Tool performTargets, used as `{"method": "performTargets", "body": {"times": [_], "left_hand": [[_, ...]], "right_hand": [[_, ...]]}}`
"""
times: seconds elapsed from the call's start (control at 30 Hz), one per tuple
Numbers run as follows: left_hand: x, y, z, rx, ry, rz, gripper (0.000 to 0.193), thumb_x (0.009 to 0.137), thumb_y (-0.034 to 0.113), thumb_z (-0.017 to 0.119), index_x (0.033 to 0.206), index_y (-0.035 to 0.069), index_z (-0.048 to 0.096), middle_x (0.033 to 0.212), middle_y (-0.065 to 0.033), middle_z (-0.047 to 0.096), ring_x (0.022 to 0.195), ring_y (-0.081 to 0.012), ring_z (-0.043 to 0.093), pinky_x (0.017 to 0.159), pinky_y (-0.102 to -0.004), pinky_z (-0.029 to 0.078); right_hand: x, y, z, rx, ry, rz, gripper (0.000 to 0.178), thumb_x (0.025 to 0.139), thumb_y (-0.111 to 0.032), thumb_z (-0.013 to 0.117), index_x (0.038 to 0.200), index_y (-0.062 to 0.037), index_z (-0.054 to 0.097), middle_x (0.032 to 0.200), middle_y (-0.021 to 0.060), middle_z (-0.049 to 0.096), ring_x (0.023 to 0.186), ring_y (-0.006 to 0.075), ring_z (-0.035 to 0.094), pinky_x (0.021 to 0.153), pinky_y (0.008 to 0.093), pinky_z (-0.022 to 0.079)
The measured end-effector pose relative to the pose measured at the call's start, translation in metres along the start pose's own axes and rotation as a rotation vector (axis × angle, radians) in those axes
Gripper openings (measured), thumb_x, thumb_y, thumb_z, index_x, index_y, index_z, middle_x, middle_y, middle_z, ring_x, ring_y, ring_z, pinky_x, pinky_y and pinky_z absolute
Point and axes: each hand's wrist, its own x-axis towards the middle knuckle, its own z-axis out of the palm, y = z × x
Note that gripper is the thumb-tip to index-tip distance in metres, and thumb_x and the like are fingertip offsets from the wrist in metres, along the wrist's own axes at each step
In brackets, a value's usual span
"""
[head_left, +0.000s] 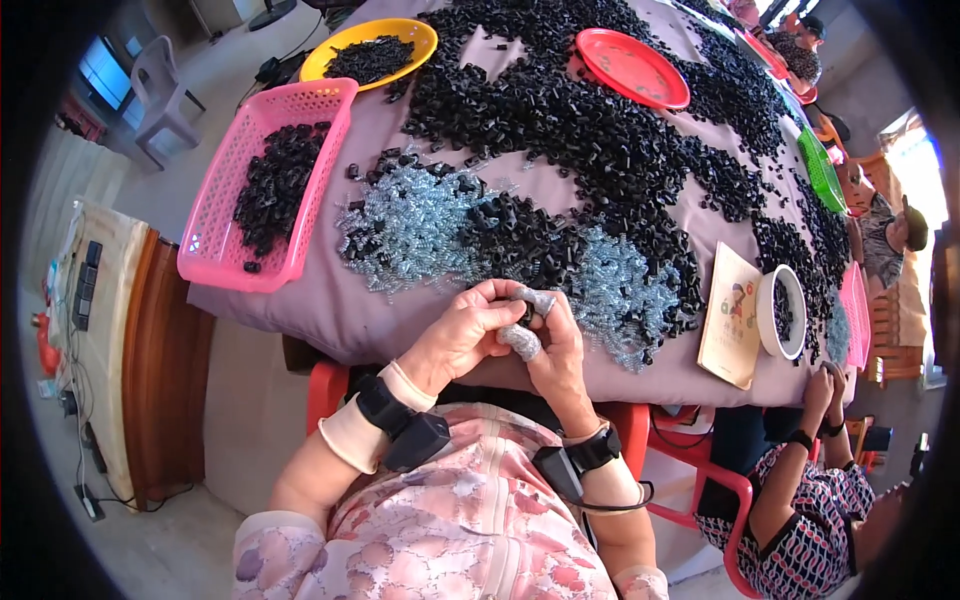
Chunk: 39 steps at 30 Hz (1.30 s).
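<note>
My two hands meet just off the table's near edge, close to the piles. My left hand [458,332] is closed, its fingertips pinching at a small black plastic part [527,314]. On the same part my right hand [562,352] closes from the other side, with grey wrapping on its thumb and forefinger. Fingers hide most of the part. Just beyond lies a heap of pale blue coil springs [410,222], with a second heap of springs [625,290] to the right. Between them is a mound of black plastic parts [520,238].
A pink basket [322,190] of black parts stands left, below a yellow plate [425,52]. A red plate [612,42] lies among far piles. At right are a booklet [728,315] and a white bowl [768,310]. A person [800,500] sits close on the right.
</note>
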Motion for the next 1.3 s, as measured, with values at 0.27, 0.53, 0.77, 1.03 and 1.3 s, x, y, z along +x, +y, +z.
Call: {"method": "performTargets", "body": {"times": [0.27, 0.53, 0.77, 1.03, 1.3], "left_hand": [[-0.002, 0.000, 0.000, 0.112, 0.097, 0.043, 0.020, 0.086, 0.006, 0.058, 0.105, 0.010, 0.052, 0.093, -0.0029, 0.059, 0.073, -0.0108, 0.059, 0.054, -0.0207, 0.047], [-0.005, -0.003, 0.009, 0.074, 0.173, 0.073, 0.018, 0.085, 0.006, 0.060, 0.103, 0.008, 0.058, 0.083, -0.0036, 0.062, 0.065, -0.0088, 0.058, 0.051, -0.0182, 0.044], [-0.003, -0.005, 0.003, 0.054, 0.132, 0.109, 0.012, 0.084, 0.005, 0.060, 0.096, 0.008, 0.061, 0.083, -0.0012, 0.062, 0.069, -0.0092, 0.058, 0.058, -0.0205, 0.048], [-0.002, -0.005, 0.002, 0.027, 0.105, 0.119, 0.010, 0.084, 0.003, 0.059, 0.093, 0.008, 0.061, 0.086, -0.0035, 0.063, 0.074, -0.0121, 0.061, 0.063, -0.0243, 0.051], [-0.002, -0.002, 0.012, 0.048, 0.173, 0.093, 0.011, 0.083, 0.005, 0.062, 0.093, 0.008, 0.059, 0.079, 0.0003, 0.061, 0.063, -0.0061, 0.056, 0.048, -0.0182, 0.044]], "right_hand": [[0.004, -0.006, -0.005, -0.153, -0.051, -0.116, 0.039, 0.073, -0.015, 0.071, 0.107, -0.0011, 0.056, 0.085, 0.0076, 0.047, 0.066, 0.0167, 0.047, 0.058, 0.0278, 0.042], [-0.005, 0.008, 0.005, 0.142, 0.097, 0.039, 0.043, 0.070, -0.010, 0.077, 0.103, 0.0010, 0.052, 0.084, 0.0026, 0.053, 0.065, 0.0068, 0.053, 0.056, 0.0209, 0.047], [-0.009, -0.005, 0.001, 0.122, 0.154, 0.176, 0.046, 0.073, -0.005, 0.074, 0.108, 0.0004, 0.045, 0.070, 0.0035, 0.059, 0.058, 0.0061, 0.056, 0.050, 0.0203, 0.047], [-0.003, -0.018, -0.002, -0.123, 0.089, 0.085, 0.039, 0.073, -0.006, 0.072, 0.102, 0.0001, 0.047, 0.065, 0.0063, 0.061, 0.053, 0.0131, 0.059, 0.048, 0.0254, 0.047], [0.002, -0.023, -0.011, -0.330, 0.079, 0.004, 0.041, 0.067, -0.016, 0.078, 0.075, -0.0040, 0.040, 0.059, 0.0051, 0.058, 0.050, 0.0166, 0.058, 0.047, 0.0281, 0.046]]}}
